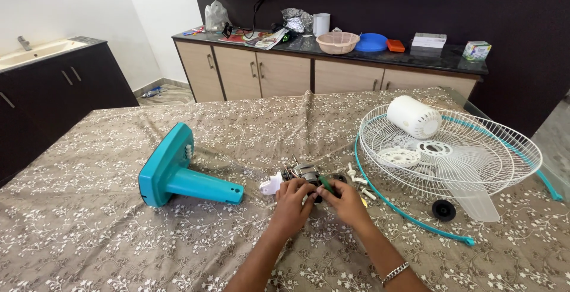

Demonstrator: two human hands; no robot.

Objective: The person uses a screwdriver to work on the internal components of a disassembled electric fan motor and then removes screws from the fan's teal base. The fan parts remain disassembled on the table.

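A small metal fan motor (pixel 306 173) with a white plastic end piece (pixel 272 184) lies on the patterned tablecloth (pixel 119 244) near the table's middle. My left hand (pixel 291 200) grips the motor from the near side. My right hand (pixel 344 201) is closed on a green-handled tool (pixel 326 183) held against the motor. A turquoise fan base and stem (pixel 178 176) lies on its side to the left. On the right rests a white wire fan guard (pixel 457 149) with a teal rim, holding a white motor cover (pixel 414 116) and a clear fan blade (pixel 475 200).
Loose white screws and small parts (pixel 359 180) lie beside the motor, and a black knob (pixel 443 210) sits near the guard. Behind the table stands a dark counter (pixel 415 57) with a basket, blue lid and boxes. A sink (pixel 35 51) is at the far left.
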